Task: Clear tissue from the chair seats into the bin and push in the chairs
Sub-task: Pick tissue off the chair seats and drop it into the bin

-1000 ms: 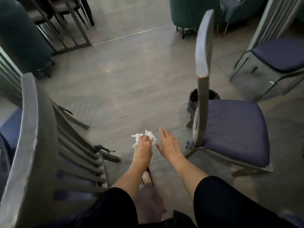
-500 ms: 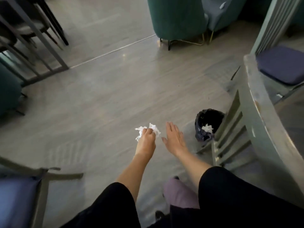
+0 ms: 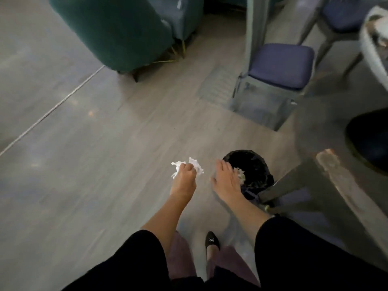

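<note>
Right now the left hand (image 3: 184, 175) has its fingers curled tight round a crumpled white tissue (image 3: 197, 165), held above the floor (image 3: 84, 164) & just left of the bin (image 3: 255, 162). The right hand (image 3: 226, 179) is flat, fingers straight, holding nothing, over the bin's near-left rim; can't tell if it touches. The bin has a black liner w/ another wad (image 3: 241, 175) inside & sits beside a chair leg (image 3: 289, 181). Step in hand looks like the drop. To do it well: carry the tissue across till it's fully over the opening, go low, then let go, since paper's light & prob. drifts. Keep the right hand out of the mouth. Chairs come after.
</note>
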A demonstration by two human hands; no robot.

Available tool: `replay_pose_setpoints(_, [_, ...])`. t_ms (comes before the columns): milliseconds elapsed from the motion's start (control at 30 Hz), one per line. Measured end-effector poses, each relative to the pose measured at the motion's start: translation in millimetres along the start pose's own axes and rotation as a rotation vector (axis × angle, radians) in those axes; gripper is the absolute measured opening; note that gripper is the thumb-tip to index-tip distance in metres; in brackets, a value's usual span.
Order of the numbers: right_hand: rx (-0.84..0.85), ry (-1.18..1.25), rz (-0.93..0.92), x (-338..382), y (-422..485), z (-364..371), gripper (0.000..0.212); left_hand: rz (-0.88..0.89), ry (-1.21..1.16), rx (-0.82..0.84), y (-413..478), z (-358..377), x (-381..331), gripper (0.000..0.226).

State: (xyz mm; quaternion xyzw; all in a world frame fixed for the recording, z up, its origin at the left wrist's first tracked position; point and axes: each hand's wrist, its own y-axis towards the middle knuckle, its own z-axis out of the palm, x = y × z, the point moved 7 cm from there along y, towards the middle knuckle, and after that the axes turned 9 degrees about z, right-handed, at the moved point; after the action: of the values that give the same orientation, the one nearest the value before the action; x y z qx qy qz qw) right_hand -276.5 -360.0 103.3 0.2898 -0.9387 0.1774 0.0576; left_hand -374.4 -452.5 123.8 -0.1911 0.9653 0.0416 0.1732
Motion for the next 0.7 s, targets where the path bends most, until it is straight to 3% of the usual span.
replay_pose_setpoints(367, [-0.048,0.194,0.570,-51.3,72.2,10.0,0.073,0.669,0.062,0.218,177.3,28.4,-45.4,0.021])
replay_pose_setpoints(700, [-0.032,0.311,0.809,-102.6,94.6,46.7,0.071,0.781,-0.045,0.468,232.5,115.5,-68.7,0.019])
